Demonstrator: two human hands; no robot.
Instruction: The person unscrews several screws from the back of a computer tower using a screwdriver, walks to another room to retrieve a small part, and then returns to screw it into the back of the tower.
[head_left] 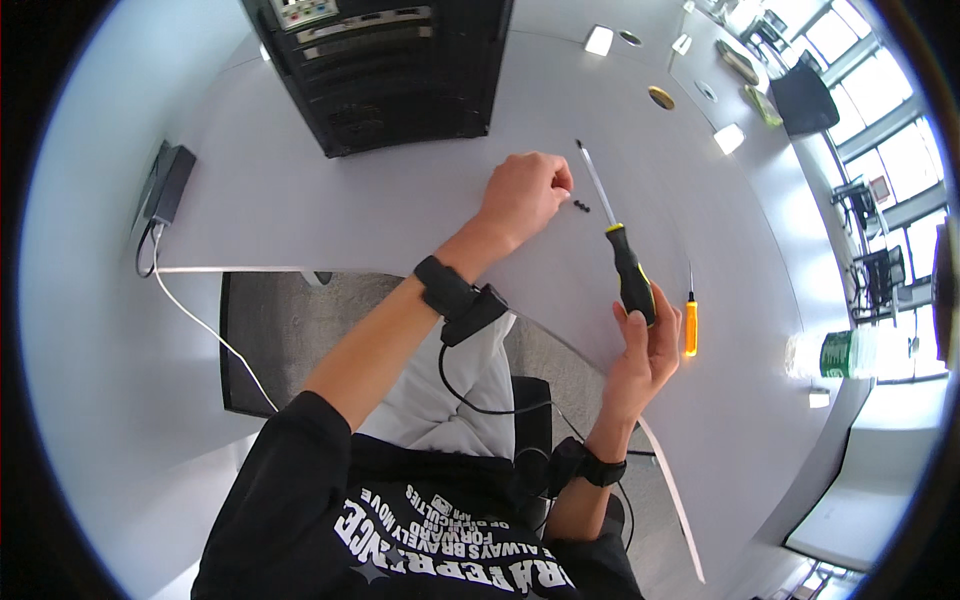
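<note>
Right now my right hand [645, 345] grips the black-and-yellow handle of a screwdriver [618, 248], fingers wrapped around the lower end of the grip. Its long axis runs up and to the left across the pale desk [400, 200], with the thin shaft pointing away from me and the tip ending just right of my left hand [528, 190]. So the tool lies along a line that leads from one hand toward the other.

My left hand is curled closed with the fingertips pinched together; I think it holds something tiny, but it is too small for me to tell. Just beside those fingertips, between the knuckles and the screwdriver shaft, lie a few small dark screws [580, 206] loose on the desk. The left hand is clearly the nearer one to them; the right hand sits well back toward the desk's near edge.

A second, smaller orange screwdriver [690, 322] lies flat just right of my right hand, its shaft pointing away from me too, roughly parallel to the big one.

As for containers, a black computer case [385, 70] stands at the far edge of the desk, and a clear plastic bottle [830, 354] lies far right; I cannot see what either holds.
</note>
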